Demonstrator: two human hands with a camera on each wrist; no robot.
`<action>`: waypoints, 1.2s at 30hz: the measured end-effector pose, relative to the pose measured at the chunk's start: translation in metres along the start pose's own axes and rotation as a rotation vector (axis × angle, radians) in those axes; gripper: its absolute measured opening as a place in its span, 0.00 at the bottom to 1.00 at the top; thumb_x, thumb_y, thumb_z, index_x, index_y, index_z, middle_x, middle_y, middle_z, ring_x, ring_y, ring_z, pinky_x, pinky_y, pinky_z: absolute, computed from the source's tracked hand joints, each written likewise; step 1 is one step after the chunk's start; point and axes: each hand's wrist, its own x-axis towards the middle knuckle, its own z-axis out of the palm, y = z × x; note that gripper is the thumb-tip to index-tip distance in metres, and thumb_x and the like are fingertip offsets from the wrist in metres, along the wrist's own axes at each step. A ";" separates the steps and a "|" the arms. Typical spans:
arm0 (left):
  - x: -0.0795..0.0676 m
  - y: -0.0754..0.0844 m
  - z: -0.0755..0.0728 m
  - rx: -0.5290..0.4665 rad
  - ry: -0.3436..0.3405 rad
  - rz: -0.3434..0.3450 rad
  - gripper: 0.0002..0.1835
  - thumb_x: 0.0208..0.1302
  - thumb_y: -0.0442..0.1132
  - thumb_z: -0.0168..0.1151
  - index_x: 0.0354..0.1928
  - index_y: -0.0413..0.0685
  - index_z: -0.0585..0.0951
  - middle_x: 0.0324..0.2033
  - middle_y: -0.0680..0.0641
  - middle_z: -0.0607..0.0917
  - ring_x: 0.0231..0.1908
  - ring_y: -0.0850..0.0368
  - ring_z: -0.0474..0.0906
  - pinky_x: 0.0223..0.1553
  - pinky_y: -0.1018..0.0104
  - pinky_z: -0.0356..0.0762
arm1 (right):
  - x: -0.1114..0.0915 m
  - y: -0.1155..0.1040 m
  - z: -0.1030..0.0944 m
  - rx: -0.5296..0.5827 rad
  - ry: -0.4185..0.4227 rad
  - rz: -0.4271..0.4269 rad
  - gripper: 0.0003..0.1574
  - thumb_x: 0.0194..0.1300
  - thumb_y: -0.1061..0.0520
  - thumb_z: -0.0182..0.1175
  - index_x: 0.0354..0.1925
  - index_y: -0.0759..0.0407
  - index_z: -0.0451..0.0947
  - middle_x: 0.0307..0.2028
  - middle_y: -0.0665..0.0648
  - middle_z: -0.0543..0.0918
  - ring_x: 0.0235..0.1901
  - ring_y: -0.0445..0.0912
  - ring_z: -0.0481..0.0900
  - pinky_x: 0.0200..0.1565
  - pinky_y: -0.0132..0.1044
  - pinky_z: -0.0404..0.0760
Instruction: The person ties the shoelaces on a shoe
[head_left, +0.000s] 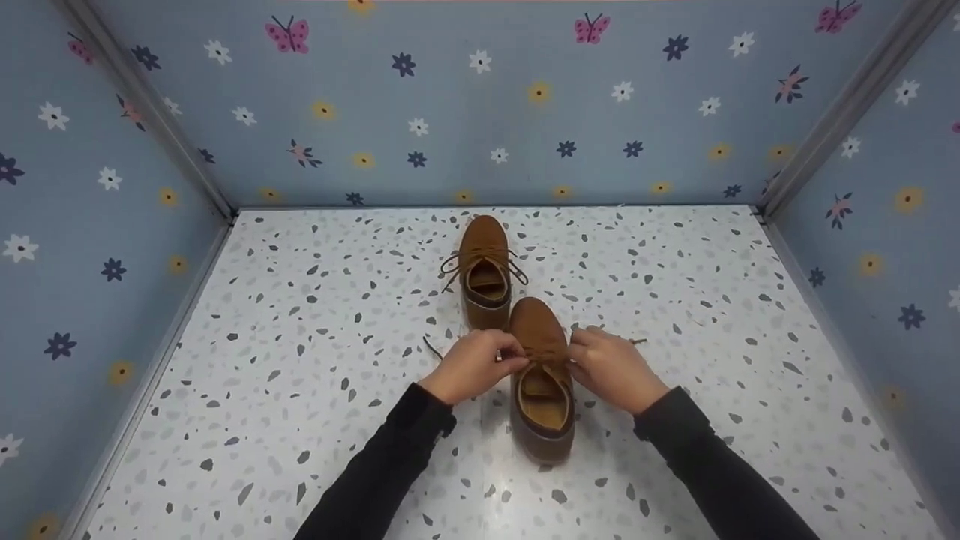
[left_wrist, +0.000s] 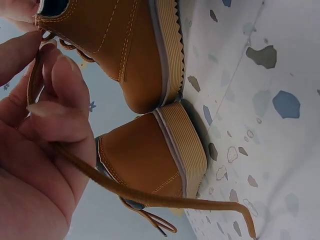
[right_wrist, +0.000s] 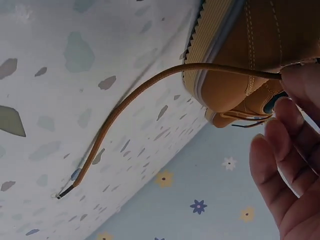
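Note:
A brown lace-up shoe (head_left: 536, 322) with a tan ridged sole stands on the floor between the two hands, toe pointing away. My left hand (head_left: 472, 364) is at its left side and holds one shoelace (left_wrist: 150, 199); in the left wrist view the lace runs across the curled fingers and its loose end hangs past them. On the other side, my right hand (head_left: 611, 367) pinches the other lace end (right_wrist: 115, 112), whose dark tip trails to the floor in the right wrist view. The knot area is partly covered by fingers.
Just ahead and slightly left stands the matching shoe (head_left: 484, 232), its laces tied in a bow. Both shoes are on a white speckled floor (head_left: 337, 300). Blue panels (head_left: 480, 97) with flowers and butterflies enclose the floor at the back and both sides.

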 end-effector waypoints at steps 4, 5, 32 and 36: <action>0.000 0.000 -0.003 0.031 0.013 0.016 0.04 0.66 0.42 0.67 0.35 0.52 0.87 0.29 0.58 0.84 0.31 0.64 0.79 0.38 0.66 0.76 | -0.004 0.005 -0.008 0.063 0.013 0.005 0.09 0.53 0.68 0.69 0.33 0.59 0.83 0.30 0.52 0.83 0.29 0.46 0.81 0.31 0.38 0.81; 0.000 0.000 -0.003 0.039 0.018 0.021 0.04 0.66 0.42 0.67 0.35 0.51 0.87 0.29 0.58 0.84 0.30 0.64 0.79 0.38 0.66 0.77 | -0.005 0.006 -0.011 0.075 0.023 0.004 0.09 0.53 0.69 0.69 0.33 0.59 0.83 0.29 0.52 0.84 0.29 0.46 0.81 0.31 0.39 0.81; -0.014 -0.013 0.002 0.013 -0.057 -0.035 0.10 0.68 0.44 0.65 0.45 0.47 0.83 0.28 0.56 0.82 0.28 0.63 0.77 0.33 0.66 0.76 | -0.033 0.008 0.003 0.079 -0.003 0.084 0.17 0.53 0.65 0.74 0.43 0.61 0.85 0.36 0.56 0.85 0.37 0.50 0.83 0.41 0.43 0.83; -0.010 -0.010 0.006 0.010 -0.060 -0.022 0.04 0.68 0.40 0.65 0.40 0.48 0.83 0.29 0.56 0.82 0.30 0.62 0.78 0.35 0.66 0.77 | -0.025 0.001 0.008 0.036 0.026 0.043 0.15 0.52 0.66 0.74 0.40 0.60 0.86 0.35 0.55 0.84 0.37 0.50 0.81 0.41 0.43 0.82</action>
